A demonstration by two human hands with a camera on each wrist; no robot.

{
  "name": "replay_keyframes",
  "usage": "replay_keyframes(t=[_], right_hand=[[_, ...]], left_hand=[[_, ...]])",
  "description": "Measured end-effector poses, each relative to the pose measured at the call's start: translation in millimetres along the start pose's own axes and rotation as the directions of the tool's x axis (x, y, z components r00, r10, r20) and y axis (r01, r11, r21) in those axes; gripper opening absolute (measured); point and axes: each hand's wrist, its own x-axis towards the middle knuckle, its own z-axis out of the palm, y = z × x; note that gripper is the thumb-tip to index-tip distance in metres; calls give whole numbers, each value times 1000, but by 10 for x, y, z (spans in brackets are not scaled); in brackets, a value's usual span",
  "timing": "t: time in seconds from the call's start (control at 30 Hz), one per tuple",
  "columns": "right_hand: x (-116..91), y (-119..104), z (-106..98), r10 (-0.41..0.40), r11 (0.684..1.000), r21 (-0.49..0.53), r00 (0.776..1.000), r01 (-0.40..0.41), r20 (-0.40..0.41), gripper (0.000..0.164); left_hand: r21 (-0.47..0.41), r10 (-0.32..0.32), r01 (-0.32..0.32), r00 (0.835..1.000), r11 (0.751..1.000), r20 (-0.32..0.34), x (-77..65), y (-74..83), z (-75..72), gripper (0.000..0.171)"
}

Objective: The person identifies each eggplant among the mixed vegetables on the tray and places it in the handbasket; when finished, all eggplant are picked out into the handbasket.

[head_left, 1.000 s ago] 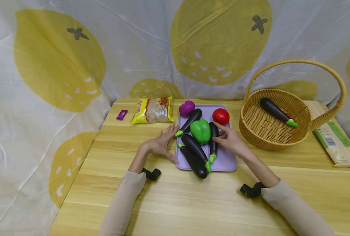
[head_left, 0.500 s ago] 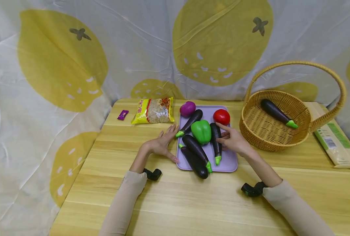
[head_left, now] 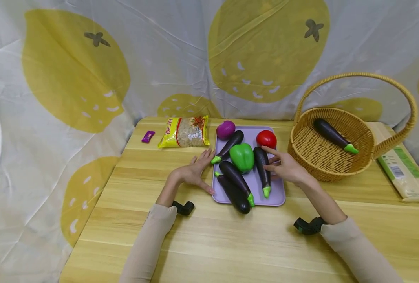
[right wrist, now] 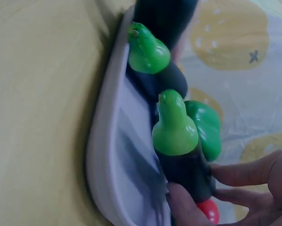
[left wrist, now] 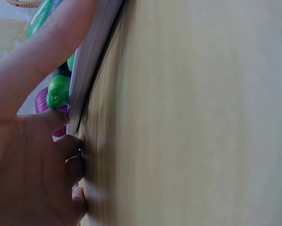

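Note:
A lilac tray holds several dark eggplants, a green bell pepper, a red tomato and, at its far left corner, a purple onion-like ball. My right hand pinches the rightmost eggplant; in the right wrist view its thumb and fingers lie on either side of the dark body, below the green stem. With fingers spread, my left hand rests at the tray's left edge, by the stem end of another eggplant. The nearest eggplant overhangs the tray's front edge.
A wicker basket with a tall handle stands to the right, one eggplant inside it. Behind it lies a flat green-and-beige package. At the back left are a yellow food bag and a small purple wrapped candy.
My right hand has moved slightly right, and the eggplant in it has shifted right, away from the bell pepper, its stem end swinging right. The left hand keeps its place.

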Motion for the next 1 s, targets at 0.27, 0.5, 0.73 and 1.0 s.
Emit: replay_keyframes(t=[0.27,0.5,0.73,1.0], right_hand=[[-141,-121,-356,-92,996,-16,994,93,53,69],[-256,-281,-781,-121,982,-137,991,129,63,69],[-282,-411,-1253,-107,973,-204,994,111,32,69],[-257,-321,-1745,-78,944,-318,996,85,35,69]], left_hand=[[13,-13,13,1000,1000,4,4,5,-5,141],[7,-22,22,1000,1000,15,5,6,-6,141],[-5,-21,21,1000,1000,13,-3,-5,-9,140],[-3,-17,17,1000,1000,14,-6,-5,-6,139]])
